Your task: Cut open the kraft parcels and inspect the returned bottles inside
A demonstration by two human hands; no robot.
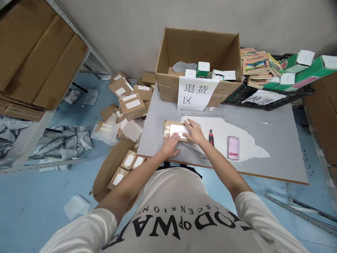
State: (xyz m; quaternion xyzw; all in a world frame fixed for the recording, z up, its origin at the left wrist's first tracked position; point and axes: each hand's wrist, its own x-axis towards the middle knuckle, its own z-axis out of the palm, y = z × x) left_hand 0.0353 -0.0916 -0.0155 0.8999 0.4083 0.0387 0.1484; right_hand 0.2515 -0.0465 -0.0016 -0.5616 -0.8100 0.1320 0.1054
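Observation:
On the grey table (279, 140), a small brown cardboard box (166, 130) with a white label (177, 128) lies between my hands. My left hand (170, 144) rests on its near left side, fingers stretched flat over the label's lower edge. Around the box's right end goes my right hand (195, 133), with fingers at the far side and thumb on top. A red and black utility knife (211, 137) lies right of that hand. Further right is a pink phone-shaped item (233, 148), partly blurred out. White backing paper (247, 142) is spread beneath these things.
A large open carton (168, 88) with a paper sign holds several small boxes at the table's back. Beside it stands a black crate (238, 98) of booklets and green boxes. Labelled boxes (131, 105) pile up on the left; an open carton (101, 182) sits below.

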